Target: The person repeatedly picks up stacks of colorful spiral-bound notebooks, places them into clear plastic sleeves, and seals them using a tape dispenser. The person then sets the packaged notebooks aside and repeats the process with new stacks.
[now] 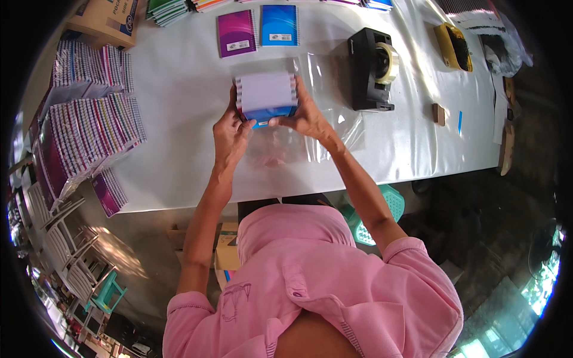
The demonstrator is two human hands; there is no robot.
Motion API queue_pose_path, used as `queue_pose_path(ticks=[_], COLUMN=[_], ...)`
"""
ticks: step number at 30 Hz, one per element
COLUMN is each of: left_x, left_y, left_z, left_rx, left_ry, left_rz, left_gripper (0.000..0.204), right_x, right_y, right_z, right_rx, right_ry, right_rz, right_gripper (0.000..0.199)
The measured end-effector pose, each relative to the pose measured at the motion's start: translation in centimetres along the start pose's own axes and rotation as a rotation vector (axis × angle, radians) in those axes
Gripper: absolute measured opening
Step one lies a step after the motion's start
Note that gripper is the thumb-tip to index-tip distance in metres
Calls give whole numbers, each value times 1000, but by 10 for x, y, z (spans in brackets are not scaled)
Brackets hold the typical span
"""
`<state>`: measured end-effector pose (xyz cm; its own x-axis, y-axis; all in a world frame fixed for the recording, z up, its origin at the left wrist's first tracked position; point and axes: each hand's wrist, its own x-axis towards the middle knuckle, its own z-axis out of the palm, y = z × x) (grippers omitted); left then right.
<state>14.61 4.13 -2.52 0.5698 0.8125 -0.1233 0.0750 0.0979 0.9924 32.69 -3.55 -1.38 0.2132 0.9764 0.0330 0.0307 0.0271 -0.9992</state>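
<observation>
Both left hand and right hand were gripping a chunky stack of blue-covered, white-paged notebooks over the glossy white desk; kinda looked like squaring-up, so next move needed even pressure.

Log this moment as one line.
left hand: holds notebook stack, left side; right hand: holds its right side; beyond: purple notebook, blue notebook; right: black tape dispenser; nearby: clear plastic

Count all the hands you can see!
2: the left hand holds the left side of the notebook bundle, the right hand its right side. I see no others.
</observation>
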Motion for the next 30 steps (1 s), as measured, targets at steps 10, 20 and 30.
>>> queue_pose_path(ticks=[10, 20, 30], left_x=[8, 3, -13], left_y=[-8, -10, -65], left_z=[66, 78, 65], left_rx=[14, 141, 852], left_ry=[-24, 13, 74], left_rz=[-272, -218, 395], left_gripper=[65, 63, 50], right_x=[-17, -68, -83], right_y=[10, 18, 11], right_z=[-67, -87, -117], right_rx=[-83, -934, -971], right_ry=[138, 351, 806], right_rz=[521, -140, -7], right_gripper=[69, 47, 85])
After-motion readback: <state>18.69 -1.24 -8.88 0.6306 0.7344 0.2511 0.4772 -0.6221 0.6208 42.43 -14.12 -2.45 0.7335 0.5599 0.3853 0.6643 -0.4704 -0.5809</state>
